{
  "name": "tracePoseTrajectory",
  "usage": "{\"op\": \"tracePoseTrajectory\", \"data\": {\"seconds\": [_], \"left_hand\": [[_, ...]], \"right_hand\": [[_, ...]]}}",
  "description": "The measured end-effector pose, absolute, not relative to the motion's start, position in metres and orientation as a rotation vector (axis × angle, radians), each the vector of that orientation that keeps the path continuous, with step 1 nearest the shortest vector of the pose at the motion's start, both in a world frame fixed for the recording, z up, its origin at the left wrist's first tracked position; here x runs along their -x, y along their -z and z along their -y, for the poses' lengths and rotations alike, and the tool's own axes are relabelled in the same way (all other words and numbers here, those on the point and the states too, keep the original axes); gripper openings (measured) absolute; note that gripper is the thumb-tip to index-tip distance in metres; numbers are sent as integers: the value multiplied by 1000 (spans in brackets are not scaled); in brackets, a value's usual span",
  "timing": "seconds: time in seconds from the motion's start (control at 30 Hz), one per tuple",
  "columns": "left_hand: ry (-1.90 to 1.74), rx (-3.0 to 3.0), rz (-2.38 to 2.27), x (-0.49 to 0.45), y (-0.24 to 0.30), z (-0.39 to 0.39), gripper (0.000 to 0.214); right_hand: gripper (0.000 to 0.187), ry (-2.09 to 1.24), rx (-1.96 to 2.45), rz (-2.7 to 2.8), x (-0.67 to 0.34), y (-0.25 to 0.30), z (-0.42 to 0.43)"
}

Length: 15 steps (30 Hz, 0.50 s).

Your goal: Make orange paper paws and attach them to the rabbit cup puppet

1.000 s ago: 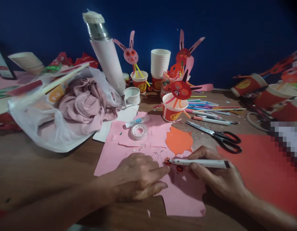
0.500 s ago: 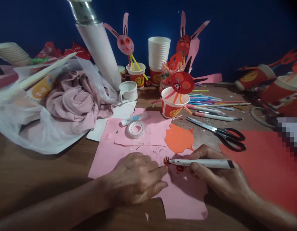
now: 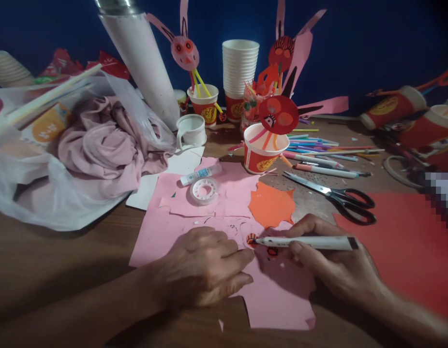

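Note:
My right hand [image 3: 329, 258] holds a white marker [image 3: 307, 242] between thumb and fingers. Its tip touches a small orange disc [image 3: 251, 239] with black stripes. On the pink paper [image 3: 278, 299] rests my left hand [image 3: 209, 268], its index finger stretched out just below the disc and its thumb apart; the other fingers curl loosely. Nothing shows in its grasp. A second small orange piece with black outlines [image 3: 272, 251] lies just right of the disc, under the marker. Behind it is a ragged orange paper piece [image 3: 272, 205].
Black-handled scissors [image 3: 349, 199] lie by red paper [image 3: 391, 241]. A tape roll [image 3: 203, 191] and glue stick [image 3: 200, 174] sit on the pink paper. Beyond stand a cup with a red paper head [image 3: 262, 154], stacked cups [image 3: 240, 67] and a mug [image 3: 191, 131]. Left is a plastic bag [image 3: 75, 212].
The view has shifted slightly, so the background things sit a little higher. Both hands stay in about the same place, with the marker tip still at the striped disc.

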<state>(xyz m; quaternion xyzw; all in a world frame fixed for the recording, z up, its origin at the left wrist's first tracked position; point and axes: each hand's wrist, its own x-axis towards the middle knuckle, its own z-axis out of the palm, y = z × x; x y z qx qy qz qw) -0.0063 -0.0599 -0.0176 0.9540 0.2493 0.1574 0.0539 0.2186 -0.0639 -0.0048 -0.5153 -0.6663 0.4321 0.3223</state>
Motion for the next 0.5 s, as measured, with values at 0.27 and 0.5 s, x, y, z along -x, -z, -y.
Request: {"op": "tracePoseTrajectory", "data": {"seconds": [0.27, 0.5], "left_hand": [[-468, -2871, -779, 6, 18, 61, 21], [-466, -2887, -787, 4, 17, 61, 21]], "right_hand": [[9, -1151, 1334, 1764, -217, 3, 64], [10, -1140, 1413, 1849, -216, 0, 63]]}}
